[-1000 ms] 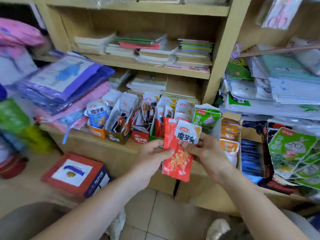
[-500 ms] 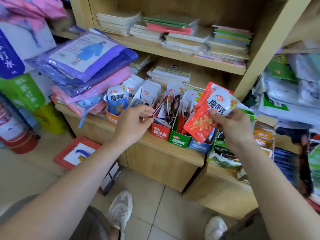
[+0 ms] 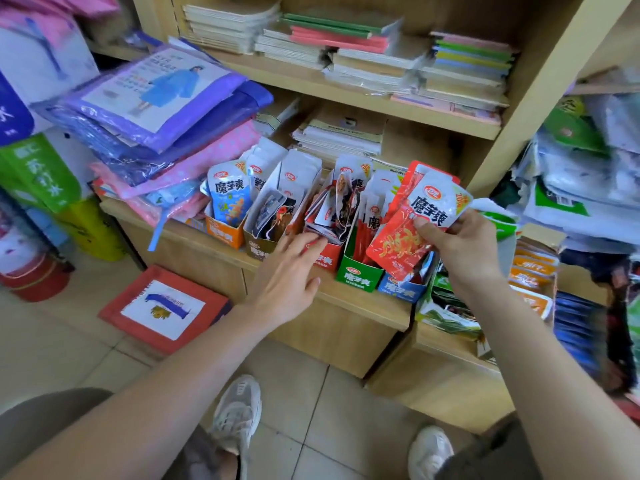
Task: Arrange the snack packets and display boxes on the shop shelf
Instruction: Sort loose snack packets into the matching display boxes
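A row of display boxes stands on the low wooden shelf (image 3: 367, 303): orange box (image 3: 221, 232), brown box (image 3: 258, 249), red box (image 3: 327, 259), green box (image 3: 356, 275), blue box (image 3: 401, 289), each stuffed with upright snack packets. My right hand (image 3: 460, 244) holds a small stack of red-and-white snack packets (image 3: 412, 223) above the green and blue boxes. My left hand (image 3: 287, 275) is open, fingers spread, fingertips touching the front of the red box and the packets (image 3: 332, 209) in it.
Folded purple and pink raincoat packs (image 3: 162, 109) lie left of the boxes. Notebooks (image 3: 346, 46) fill the upper shelves. Green and orange packets (image 3: 533, 275) crowd the right shelf. A red flat box (image 3: 162, 306) leans on the floor by my shoes (image 3: 239, 417).
My left hand has let go of the packets in the brown box and moved right and down to the red box's front. The right hand keeps the red packets, slightly lower.
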`<control>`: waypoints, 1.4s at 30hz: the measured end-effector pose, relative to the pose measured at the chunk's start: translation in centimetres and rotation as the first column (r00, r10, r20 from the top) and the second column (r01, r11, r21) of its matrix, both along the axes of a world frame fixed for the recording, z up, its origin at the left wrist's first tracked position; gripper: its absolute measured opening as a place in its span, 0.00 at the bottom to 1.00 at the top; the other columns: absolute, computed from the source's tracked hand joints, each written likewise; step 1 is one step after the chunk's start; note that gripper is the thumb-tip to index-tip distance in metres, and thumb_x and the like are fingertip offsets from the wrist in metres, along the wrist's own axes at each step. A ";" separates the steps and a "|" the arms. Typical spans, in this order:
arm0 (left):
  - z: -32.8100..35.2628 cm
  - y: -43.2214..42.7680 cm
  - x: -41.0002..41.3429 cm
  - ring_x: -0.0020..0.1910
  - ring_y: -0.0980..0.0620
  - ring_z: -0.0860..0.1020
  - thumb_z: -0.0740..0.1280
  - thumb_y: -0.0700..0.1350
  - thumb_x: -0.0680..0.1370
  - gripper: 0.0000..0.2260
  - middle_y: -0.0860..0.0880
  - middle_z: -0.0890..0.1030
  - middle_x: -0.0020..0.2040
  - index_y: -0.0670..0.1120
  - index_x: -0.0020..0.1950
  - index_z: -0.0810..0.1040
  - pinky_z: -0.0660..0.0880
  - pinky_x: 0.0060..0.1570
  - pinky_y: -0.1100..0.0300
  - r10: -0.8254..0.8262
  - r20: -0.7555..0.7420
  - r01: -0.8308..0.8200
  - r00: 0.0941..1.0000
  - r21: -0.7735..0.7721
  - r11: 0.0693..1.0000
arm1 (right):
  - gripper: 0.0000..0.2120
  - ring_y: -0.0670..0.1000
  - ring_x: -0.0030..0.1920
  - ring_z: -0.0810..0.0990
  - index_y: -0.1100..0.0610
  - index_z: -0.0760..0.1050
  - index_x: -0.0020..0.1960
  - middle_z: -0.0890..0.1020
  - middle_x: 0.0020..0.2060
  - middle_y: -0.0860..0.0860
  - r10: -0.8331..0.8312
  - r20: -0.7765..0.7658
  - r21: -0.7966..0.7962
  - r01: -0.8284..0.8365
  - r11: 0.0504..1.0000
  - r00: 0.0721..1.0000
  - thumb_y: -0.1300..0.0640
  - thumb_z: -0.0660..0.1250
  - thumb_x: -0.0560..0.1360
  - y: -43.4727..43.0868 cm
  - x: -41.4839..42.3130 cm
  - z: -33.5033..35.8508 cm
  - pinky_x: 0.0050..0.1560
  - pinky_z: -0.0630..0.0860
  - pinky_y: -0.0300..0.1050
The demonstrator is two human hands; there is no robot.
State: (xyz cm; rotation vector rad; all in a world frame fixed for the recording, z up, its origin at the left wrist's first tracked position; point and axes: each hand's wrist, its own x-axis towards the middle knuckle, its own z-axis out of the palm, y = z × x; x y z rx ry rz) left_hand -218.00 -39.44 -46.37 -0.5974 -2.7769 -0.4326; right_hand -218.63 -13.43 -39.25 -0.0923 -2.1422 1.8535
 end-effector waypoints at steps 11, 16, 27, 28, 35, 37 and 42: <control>-0.5 1.1 0.3 0.40 0.56 0.71 0.72 0.45 0.76 0.39 0.51 0.58 0.76 0.50 0.82 0.55 0.63 0.33 0.71 0.060 0.080 -0.058 0.995 -0.034 0.998 | 0.06 0.51 0.46 0.86 0.52 0.81 0.46 0.87 0.46 0.51 -0.001 0.005 -0.008 0.001 1.000 1.000 0.62 0.74 0.74 -0.5 0.2 0.2 0.49 0.83 0.54; -0.4 0.2 1.7 0.51 0.54 0.78 0.73 0.42 0.73 0.29 0.53 0.67 0.68 0.48 0.74 0.71 0.67 0.43 0.70 0.058 0.014 -0.059 0.998 0.071 0.996 | 0.07 0.52 0.48 0.86 0.52 0.81 0.47 0.87 0.48 0.51 -0.001 -0.028 -0.030 0.000 1.000 1.000 0.62 0.74 0.74 -0.7 0.3 0.6 0.49 0.83 0.52; 0.3 -1.9 5.8 0.35 0.59 0.79 0.73 0.43 0.72 0.07 0.55 0.84 0.45 0.47 0.49 0.86 0.80 0.37 0.59 0.194 -0.242 -0.067 0.951 0.451 0.890 | 0.06 0.52 0.47 0.86 0.57 0.80 0.50 0.86 0.48 0.54 0.025 0.002 -0.061 -0.025 0.998 1.000 0.61 0.74 0.74 -2.5 0.0 0.5 0.46 0.84 0.53; 0.8 -1.6 5.5 0.35 0.59 0.78 0.75 0.43 0.71 0.07 0.55 0.83 0.42 0.47 0.48 0.84 0.78 0.38 0.64 0.238 -0.258 -0.081 0.937 0.501 0.862 | 0.05 0.52 0.47 0.86 0.55 0.80 0.48 0.86 0.48 0.53 0.022 -0.002 -0.064 -0.022 0.998 1.000 0.61 0.74 0.74 -2.7 0.0 0.5 0.47 0.84 0.54; 2.5 2.0 0.4 0.45 0.55 0.79 0.72 0.69 0.67 0.24 0.58 0.81 0.45 0.57 0.56 0.77 0.79 0.43 0.54 0.306 0.036 -0.279 0.951 0.521 0.806 | 0.11 0.50 0.45 0.86 0.62 0.80 0.55 0.87 0.47 0.51 -0.068 -0.033 -0.090 0.065 0.994 0.997 0.62 0.75 0.74 -2.1 -0.2 0.2 0.43 0.84 0.48; 2.1 2.5 -0.5 0.42 0.52 0.79 0.65 0.70 0.69 0.20 0.55 0.82 0.40 0.56 0.48 0.78 0.77 0.37 0.52 0.365 -0.001 -0.330 0.931 0.424 0.843 | 0.10 0.48 0.45 0.86 0.62 0.81 0.54 0.86 0.47 0.51 -0.077 -0.048 -0.065 0.074 0.995 0.996 0.62 0.74 0.74 -1.5 -0.1 0.1 0.42 0.82 0.43; 3.0 1.8 -0.6 0.29 0.47 0.76 0.69 0.54 0.77 0.16 0.51 0.75 0.27 0.49 0.33 0.73 0.66 0.25 0.57 0.404 -0.133 -0.304 0.905 0.462 0.833 | 0.09 0.48 0.44 0.86 0.62 0.81 0.54 0.86 0.47 0.51 -0.084 -0.046 -0.027 0.083 0.996 0.995 0.63 0.74 0.74 -0.2 0.0 -0.1 0.43 0.82 0.43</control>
